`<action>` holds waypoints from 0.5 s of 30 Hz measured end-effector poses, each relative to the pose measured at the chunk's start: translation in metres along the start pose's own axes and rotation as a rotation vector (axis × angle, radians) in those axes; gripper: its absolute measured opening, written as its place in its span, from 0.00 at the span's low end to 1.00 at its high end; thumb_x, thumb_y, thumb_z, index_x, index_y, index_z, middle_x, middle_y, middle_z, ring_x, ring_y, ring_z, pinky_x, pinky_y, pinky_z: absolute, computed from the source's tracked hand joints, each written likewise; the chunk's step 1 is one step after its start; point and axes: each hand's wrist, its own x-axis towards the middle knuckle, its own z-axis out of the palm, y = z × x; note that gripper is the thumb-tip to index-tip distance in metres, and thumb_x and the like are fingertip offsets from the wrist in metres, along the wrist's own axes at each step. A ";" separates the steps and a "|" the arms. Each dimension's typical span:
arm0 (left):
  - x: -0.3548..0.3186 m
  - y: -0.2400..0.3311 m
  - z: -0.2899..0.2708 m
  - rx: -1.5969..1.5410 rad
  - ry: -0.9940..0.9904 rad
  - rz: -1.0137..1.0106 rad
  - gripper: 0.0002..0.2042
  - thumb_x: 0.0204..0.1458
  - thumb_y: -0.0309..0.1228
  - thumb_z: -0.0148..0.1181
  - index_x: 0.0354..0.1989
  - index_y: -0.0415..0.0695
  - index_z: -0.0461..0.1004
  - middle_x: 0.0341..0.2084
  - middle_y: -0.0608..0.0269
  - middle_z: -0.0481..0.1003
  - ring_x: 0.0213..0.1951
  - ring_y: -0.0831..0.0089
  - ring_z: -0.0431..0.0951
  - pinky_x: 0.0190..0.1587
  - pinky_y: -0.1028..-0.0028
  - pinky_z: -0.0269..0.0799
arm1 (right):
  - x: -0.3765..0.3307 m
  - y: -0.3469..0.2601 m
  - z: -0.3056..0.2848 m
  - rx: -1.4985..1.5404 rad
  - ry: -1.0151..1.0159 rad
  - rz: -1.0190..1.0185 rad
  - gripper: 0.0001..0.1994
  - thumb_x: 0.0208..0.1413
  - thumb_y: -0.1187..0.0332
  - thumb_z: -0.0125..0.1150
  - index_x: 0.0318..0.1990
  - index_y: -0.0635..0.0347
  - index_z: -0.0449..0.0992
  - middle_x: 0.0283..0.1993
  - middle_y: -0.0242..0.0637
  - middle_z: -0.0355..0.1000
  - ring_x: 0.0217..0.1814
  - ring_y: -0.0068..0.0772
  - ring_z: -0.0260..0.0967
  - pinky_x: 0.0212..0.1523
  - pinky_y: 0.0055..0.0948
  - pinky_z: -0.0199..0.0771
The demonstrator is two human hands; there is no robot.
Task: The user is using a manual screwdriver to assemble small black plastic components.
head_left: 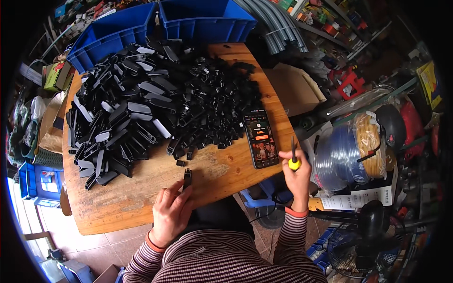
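Near the table's front edge, my left hand (pixel 171 206) pinches a small black plastic clip-like part (pixel 188 176) that stands up from the fingertips. My right hand (pixel 296 178) is off the table's right edge, closed around a slim hand tool (pixel 294 163) with a yellow part and a dark pointed end facing away from me; its exact kind does not show. A large heap of long black plastic pieces (pixel 140 107) covers the left of the table, and smaller black parts (pixel 207 104) are piled to its right.
A smartphone with a lit screen (pixel 260 141) lies at the wooden table's (pixel 226 175) right edge. Two blue bins (pixel 207 29) stand at the back. Right of the table are a cardboard box (pixel 295 87), wrapped coils (pixel 337 153) and a fan (pixel 368 231).
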 end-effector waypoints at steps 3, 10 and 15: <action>0.001 -0.002 0.000 -0.025 -0.008 -0.007 0.20 0.43 0.22 0.66 0.49 0.41 0.76 0.49 0.51 0.74 0.39 0.58 0.75 0.42 0.64 0.75 | -0.018 0.006 0.002 0.086 0.046 0.074 0.06 0.52 0.83 0.55 0.36 0.64 0.70 0.40 0.42 0.79 0.41 0.30 0.77 0.44 0.24 0.71; 0.000 -0.004 0.000 -0.036 -0.025 -0.035 0.19 0.43 0.21 0.66 0.47 0.41 0.77 0.48 0.50 0.75 0.40 0.58 0.76 0.42 0.64 0.75 | -0.023 0.011 0.006 0.101 0.042 0.018 0.06 0.52 0.83 0.54 0.34 0.64 0.68 0.39 0.46 0.79 0.42 0.33 0.78 0.42 0.25 0.72; -0.001 -0.004 0.000 -0.052 -0.015 -0.056 0.19 0.43 0.21 0.66 0.47 0.41 0.78 0.48 0.51 0.75 0.41 0.57 0.76 0.42 0.64 0.75 | -0.025 0.022 0.011 0.018 0.029 -0.017 0.07 0.48 0.83 0.58 0.34 0.65 0.69 0.35 0.44 0.77 0.37 0.35 0.76 0.39 0.28 0.73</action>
